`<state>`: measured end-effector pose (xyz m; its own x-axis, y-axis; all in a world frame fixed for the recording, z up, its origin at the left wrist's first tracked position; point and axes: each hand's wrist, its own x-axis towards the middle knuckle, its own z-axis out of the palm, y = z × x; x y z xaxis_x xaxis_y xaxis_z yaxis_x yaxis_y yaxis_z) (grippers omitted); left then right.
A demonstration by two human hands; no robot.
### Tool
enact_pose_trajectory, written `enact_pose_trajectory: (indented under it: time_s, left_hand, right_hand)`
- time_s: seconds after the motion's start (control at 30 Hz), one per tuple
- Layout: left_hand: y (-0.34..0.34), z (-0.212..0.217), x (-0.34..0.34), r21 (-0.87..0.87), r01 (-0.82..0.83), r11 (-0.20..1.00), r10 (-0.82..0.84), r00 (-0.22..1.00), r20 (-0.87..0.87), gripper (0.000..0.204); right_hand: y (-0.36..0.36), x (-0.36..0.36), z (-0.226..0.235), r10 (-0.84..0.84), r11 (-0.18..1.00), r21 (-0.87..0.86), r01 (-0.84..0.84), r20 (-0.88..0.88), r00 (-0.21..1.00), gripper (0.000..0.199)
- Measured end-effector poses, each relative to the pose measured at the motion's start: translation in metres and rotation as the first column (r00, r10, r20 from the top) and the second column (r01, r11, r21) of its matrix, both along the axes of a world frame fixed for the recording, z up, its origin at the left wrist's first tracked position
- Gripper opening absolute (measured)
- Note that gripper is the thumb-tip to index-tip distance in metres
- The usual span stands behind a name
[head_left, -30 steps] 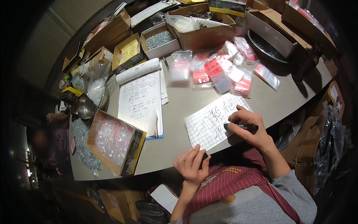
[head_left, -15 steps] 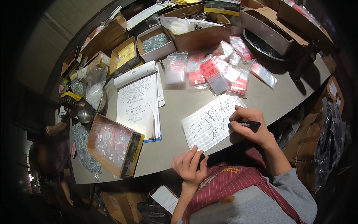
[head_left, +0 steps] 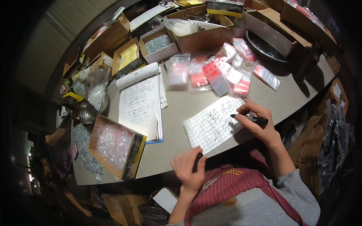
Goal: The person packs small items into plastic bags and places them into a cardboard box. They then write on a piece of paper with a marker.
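My right hand (head_left: 267,132) grips a black marker pen (head_left: 258,119), its tip at the handwriting on a white sheet of round stickers (head_left: 200,140). Large black strokes run across the sheet, which lies slanted near the table's front edge. By the sheet's lower left corner my left hand (head_left: 187,169) is curled around a small black marker cap (head_left: 197,161). To the left lies a handwritten notepad (head_left: 140,103) on a blue clipboard, its top pages folded over. Beyond the sheet is a pile of clear and red zip bags (head_left: 217,77).
A box of bagged washers (head_left: 113,147) sits at the left beside loose metal hardware (head_left: 85,147). Boxes of screws (head_left: 158,43) and a large carton (head_left: 203,37) line the far edge. A dark round tray (head_left: 267,49) stands far right. Another person (head_left: 60,162) is beyond the left edge.
My right hand with the marker has shifted slightly right and up, and more strokes show on the sheet's lower line. My left hand has moved slightly left. The person at left has leaned lower.
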<state>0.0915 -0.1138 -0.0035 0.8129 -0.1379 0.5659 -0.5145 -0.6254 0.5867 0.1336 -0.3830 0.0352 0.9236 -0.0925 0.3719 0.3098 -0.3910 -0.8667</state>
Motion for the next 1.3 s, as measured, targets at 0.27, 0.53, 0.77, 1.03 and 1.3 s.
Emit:
enact_pose_trajectory:
  time_s: [0.27, 0.53, 0.77, 1.03, 1.3]
  left_hand:
    - [-0.015, 0.034, 0.046, -0.085, 0.214, 0.973, -0.212, 0.977, 0.033, 0.025]
    - [-0.024, 0.033, 0.042, -0.148, 0.287, 0.947, -0.284, 0.958, 0.038, 0.026]
    - [-0.02, 0.037, 0.04, -0.086, 0.443, 0.892, -0.441, 0.896, 0.041, 0.023]
    - [-0.008, 0.074, 0.003, -0.444, 0.509, 0.738, -0.673, 0.502, -0.543, 0.018]
    - [-0.019, 0.09, -0.002, -0.727, 0.212, 0.653, -0.756, 0.126, -0.642, 0.024]
  right_hand:
    - [0.025, -0.005, 0.064, 0.371, 0.86, 0.472, -0.193, -0.319, 0.872, 0.016]
    - [0.029, -0.003, 0.05, 0.395, 0.871, 0.417, -0.26, -0.279, 0.875, 0.019]
    - [0.037, -0.003, 0.043, 0.535, 0.803, 0.477, -0.359, -0.309, 0.787, 0.02]
    - [0.04, -0.031, 0.033, 0.67, 0.714, 0.446, -0.54, -0.209, 0.713, 0.018]
    - [0.032, -0.053, 0.018, 0.625, 0.719, 0.468, -0.514, -0.113, 0.772, 0.02]
